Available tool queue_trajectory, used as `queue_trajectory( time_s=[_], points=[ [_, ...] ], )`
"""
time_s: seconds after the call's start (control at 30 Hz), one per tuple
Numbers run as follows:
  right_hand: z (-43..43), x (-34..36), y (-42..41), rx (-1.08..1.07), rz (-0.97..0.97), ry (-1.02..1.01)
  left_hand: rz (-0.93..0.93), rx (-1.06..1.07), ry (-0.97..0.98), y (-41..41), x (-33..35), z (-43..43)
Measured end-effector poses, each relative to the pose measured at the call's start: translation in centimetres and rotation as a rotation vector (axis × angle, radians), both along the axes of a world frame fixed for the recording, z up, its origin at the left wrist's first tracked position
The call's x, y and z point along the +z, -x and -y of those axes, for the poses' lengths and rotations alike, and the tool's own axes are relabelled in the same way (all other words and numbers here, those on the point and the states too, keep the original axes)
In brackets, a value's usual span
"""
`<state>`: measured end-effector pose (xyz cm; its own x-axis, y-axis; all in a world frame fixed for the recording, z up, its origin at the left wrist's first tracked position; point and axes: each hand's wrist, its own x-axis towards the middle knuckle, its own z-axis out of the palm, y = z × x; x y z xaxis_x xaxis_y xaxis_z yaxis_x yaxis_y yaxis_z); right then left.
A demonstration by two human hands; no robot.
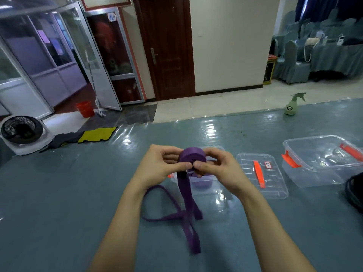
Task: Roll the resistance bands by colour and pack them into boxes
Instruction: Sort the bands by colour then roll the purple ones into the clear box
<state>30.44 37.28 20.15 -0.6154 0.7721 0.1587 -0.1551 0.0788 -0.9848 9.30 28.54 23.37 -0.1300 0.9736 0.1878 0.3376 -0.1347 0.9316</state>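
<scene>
A purple resistance band (193,157) is partly wound into a thick roll held above the table. My left hand (161,165) and my right hand (214,165) both pinch the roll, thumbs meeting at its front. The band's loose tail (188,209) hangs down and lies in loops on the table. Right behind the roll sits a clear box (208,185) with something purple inside, partly hidden by my hands. A clear lid (275,179) with orange clips lies to the right. Further right stands a second clear box (322,163) with orange latches.
The table (78,193) has a shiny blue-grey cover. A green spray bottle (292,105) stands at the far right edge. A dark object (355,191) pokes in at the right. A yellow and grey cloth (86,137) and a white fan (21,132) lie at the far left.
</scene>
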Motion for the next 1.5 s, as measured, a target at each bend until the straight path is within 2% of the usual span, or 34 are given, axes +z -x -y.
queue_trajectory(
  time_s=[0.1, 0.17, 0.2, 0.27, 0.37, 0.4, 0.57, 0.63, 0.7, 0.8, 0.9, 1.03, 1.1, 1.27, 1.33, 1.43, 1.5],
  points=[
    [0.0, 0.5, -0.6, -0.031, 0.407, -0.289, -0.473, -0.053, 0.125, 0.1, 0.9, 0.1],
    [0.6, 0.8, 0.1, -0.023, 0.502, -0.397, -0.842, -0.092, 0.140, -0.2, 2.1, -0.5],
    [0.8, 0.8, 0.5, -0.021, 0.525, -0.422, -0.967, -0.108, 0.140, -0.5, 2.8, -0.7],
    [0.9, 1.0, 0.8, -0.031, 0.567, -0.475, -1.056, -0.129, 0.152, -0.9, 3.9, -1.2],
    [0.8, 1.2, 0.6, -0.055, 0.579, -0.551, -1.039, -0.130, 0.168, -0.7, 4.6, -1.5],
    [0.8, 1.1, 0.4, -0.066, 0.538, -0.540, -0.980, -0.118, 0.158, -0.4, 4.5, -1.5],
    [0.0, 0.7, -0.6, -0.089, 0.069, -0.203, -0.340, -0.109, 0.069, 1.5, 3.1, -0.6],
    [-0.3, 0.6, -0.6, -0.083, -0.040, -0.117, -0.078, -0.091, 0.026, 0.6, 2.2, -0.3],
    [-0.1, 0.2, -0.2, -0.083, -0.101, -0.067, 0.026, -0.034, -0.013, -0.3, 1.6, -0.3],
    [0.4, -0.9, 0.1, -0.054, -0.078, -0.044, -0.104, 0.009, 0.033, -0.2, 2.0, -0.1],
    [0.3, -1.1, -0.3, 0.039, 0.113, -0.099, -0.382, -0.033, 0.114, 0.3, 3.1, 0.2],
    [0.7, -0.2, 0.2, -0.074, 0.447, -0.433, -0.818, -0.050, 0.170, -0.5, 4.1, 0.2],
    [1.0, 0.0, 0.7, -0.119, 0.498, -0.565, -0.895, -0.061, 0.184, -0.9, 4.4, 0.2],
    [1.3, 0.0, 1.0, -0.101, 0.547, -0.680, -1.079, -0.101, 0.104, -1.3, 4.1, 0.1],
    [1.2, 0.0, 0.8, -0.131, 0.525, -0.671, -1.027, -0.094, 0.078, -1.0, 3.7, 0.0],
    [0.9, 0.0, 0.3, -0.179, 0.387, -0.529, -0.654, -0.056, 0.089, 0.2, 3.1, 0.3],
    [0.7, 0.3, -0.1, -0.196, 0.287, -0.417, -0.514, -0.055, 0.094, 0.6, 2.4, 0.5]
  ],
)
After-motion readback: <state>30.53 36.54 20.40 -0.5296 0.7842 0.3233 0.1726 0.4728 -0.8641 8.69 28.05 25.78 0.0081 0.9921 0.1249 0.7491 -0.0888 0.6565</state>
